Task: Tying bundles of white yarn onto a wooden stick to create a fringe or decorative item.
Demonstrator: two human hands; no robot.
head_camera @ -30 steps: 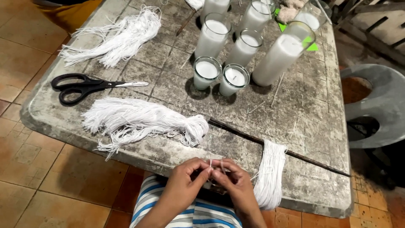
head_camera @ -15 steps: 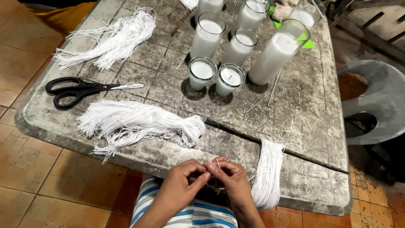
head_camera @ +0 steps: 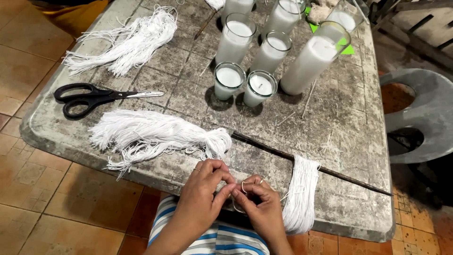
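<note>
- Head view: your weathered stone table carries everything, so places below are given from it; you sit at its near edge.
- On its far half stand glass candles, tall and short, all filled with white wax; whether each has a wick, you cannot tell from here.
- A large loose bundle of white strings lies on the near-left part of the table, and a second bundle lies at the far-left; both look like stock not yet worked.
- A smaller hank hangs over a thin dark rod at the near-right, likely the finished pieces.
- Black scissors rest on the left side, untouched.
- Just off the near edge, your left hand and right hand meet, fingertips pinched on one thin string looped between them.
</note>
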